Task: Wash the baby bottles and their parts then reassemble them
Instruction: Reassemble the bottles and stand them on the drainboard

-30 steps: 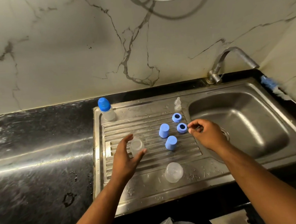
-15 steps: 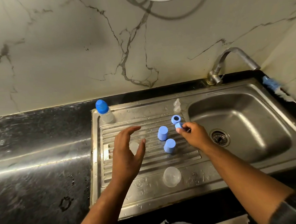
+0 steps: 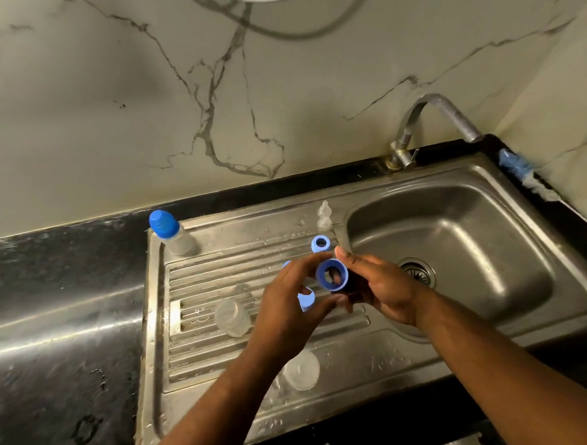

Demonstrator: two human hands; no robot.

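While the blue ring (image 3: 332,275) is raised above the ribbed drainboard (image 3: 219,267), the right hand (image 3: 384,292) grasps it from the right and the left hand (image 3: 289,307) pinches its left edge between forefinger and thumb. Just beyond it lie a second ring (image 3: 320,243) and clear teats (image 3: 324,215). A capped bottle (image 3: 170,234) stands at the drainboard's back-left corner.

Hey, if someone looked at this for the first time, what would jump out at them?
The blue ring held up between the left hand and right hand, over the wet steel drainboard beside the sink basin. Then the blue-capped bottle standing at the drainboard's back left corner, and a second blue ring lying just behind the hands.
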